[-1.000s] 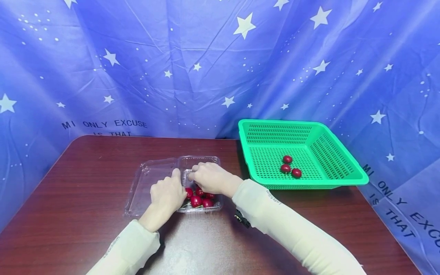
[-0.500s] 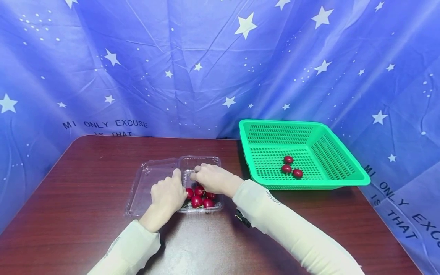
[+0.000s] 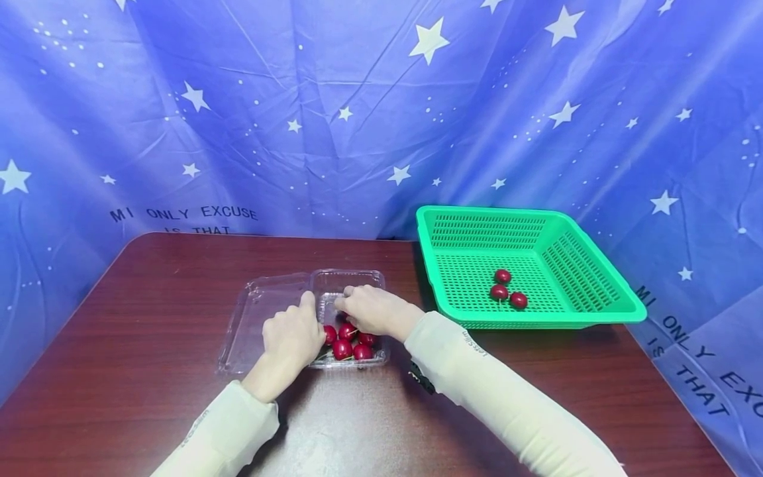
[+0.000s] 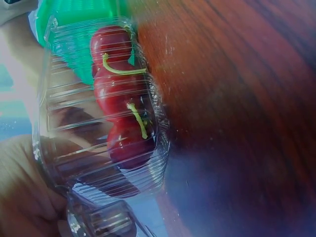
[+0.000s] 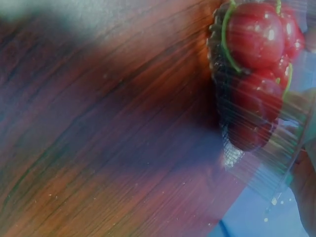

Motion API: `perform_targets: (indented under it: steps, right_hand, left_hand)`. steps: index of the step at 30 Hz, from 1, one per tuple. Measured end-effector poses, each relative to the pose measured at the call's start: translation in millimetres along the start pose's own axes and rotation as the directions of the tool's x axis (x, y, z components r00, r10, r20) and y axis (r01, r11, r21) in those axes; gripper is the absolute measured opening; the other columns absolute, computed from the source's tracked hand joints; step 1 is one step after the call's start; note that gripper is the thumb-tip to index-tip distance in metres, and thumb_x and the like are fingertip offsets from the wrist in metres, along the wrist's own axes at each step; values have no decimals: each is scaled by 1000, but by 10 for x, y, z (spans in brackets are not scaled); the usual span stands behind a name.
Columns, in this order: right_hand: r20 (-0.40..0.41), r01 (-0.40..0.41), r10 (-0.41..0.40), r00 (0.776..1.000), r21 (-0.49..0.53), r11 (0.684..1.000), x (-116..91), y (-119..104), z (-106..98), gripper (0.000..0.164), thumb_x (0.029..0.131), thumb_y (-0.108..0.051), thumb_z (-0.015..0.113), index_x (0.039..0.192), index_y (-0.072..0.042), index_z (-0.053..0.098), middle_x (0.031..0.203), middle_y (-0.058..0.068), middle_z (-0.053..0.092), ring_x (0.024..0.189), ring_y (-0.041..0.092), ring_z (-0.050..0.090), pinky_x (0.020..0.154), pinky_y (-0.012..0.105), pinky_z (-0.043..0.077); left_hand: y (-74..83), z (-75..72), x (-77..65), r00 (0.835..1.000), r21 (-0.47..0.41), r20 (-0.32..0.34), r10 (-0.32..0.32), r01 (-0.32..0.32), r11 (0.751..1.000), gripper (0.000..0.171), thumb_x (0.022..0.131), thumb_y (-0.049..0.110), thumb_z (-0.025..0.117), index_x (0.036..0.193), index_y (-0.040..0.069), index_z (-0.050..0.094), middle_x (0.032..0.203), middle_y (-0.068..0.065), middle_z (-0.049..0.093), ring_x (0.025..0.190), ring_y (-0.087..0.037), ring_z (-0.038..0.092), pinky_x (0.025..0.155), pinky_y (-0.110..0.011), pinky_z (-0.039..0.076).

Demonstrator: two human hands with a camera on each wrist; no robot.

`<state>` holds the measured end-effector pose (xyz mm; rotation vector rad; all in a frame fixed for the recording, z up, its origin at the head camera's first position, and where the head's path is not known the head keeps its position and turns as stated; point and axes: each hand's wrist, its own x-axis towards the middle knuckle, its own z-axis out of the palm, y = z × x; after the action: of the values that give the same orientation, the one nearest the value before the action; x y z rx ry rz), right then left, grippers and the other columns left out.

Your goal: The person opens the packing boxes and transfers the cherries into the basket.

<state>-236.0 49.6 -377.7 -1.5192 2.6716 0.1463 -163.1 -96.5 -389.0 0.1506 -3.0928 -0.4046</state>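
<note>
Left grip (image 3: 292, 336) on ribbed clear-plastic box (image 3: 348, 271); glossy round cherries (image 3: 342, 349) inside.

Table (image 3: 149, 298) before a hanging cloth (image 3: 357, 159); on it, left of the basket (image 3: 432, 281), an opened box — lid (image 3: 262, 321) laid to the left, tray (image 3: 348, 272) to the right with cherries (image 3: 342, 349) in its near part. Left hand (image 3: 292, 338) at the seam between lid and tray, right hand (image 3: 377, 311) over the tray's right side. Basket at the back right — three cherries clustered inside.
</note>
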Motion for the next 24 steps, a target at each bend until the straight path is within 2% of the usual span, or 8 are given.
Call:
perform_targets:
  steps: [6, 12, 24]
  right_hand:
    - [-18, -2, 2, 1000, -9, 1000, 6, 6, 30, 20, 86, -16, 71, 105, -11, 68, 95, 10, 70, 86, 22, 68, 81, 34, 59]
    - [-38, -27, 24, 999, -78, 997, -5, -31, 78, 17, 91, -18, 63, 107, -13, 68, 96, 9, 67, 87, 22, 66, 80, 35, 58]
    - [-31, -34, 31, 999, -95, 995, 1, -33, 105, 16, 93, -19, 60, 107, -13, 66, 98, 9, 66, 88, 22, 65, 80, 35, 59]
  left_hand:
    - [6, -2, 10, 1000, 9, 18, -8, 8, 1000, 31, 83, 22, 61, 103, 2, 49, 78, -27, 70, 69, -44, 67, 55, -53, 52]
    - [9, 4, 9, 1000, 12, 16, -4, 3, 1000, 31, 83, 22, 61, 104, 2, 49, 80, -27, 71, 69, -45, 67, 55, -53, 53]
    - [1, -6, 8, 999, 1, 34, -10, 10, 1000, 33, 83, 22, 61, 106, 1, 49, 81, -27, 71, 70, -45, 67, 56, -53, 52]
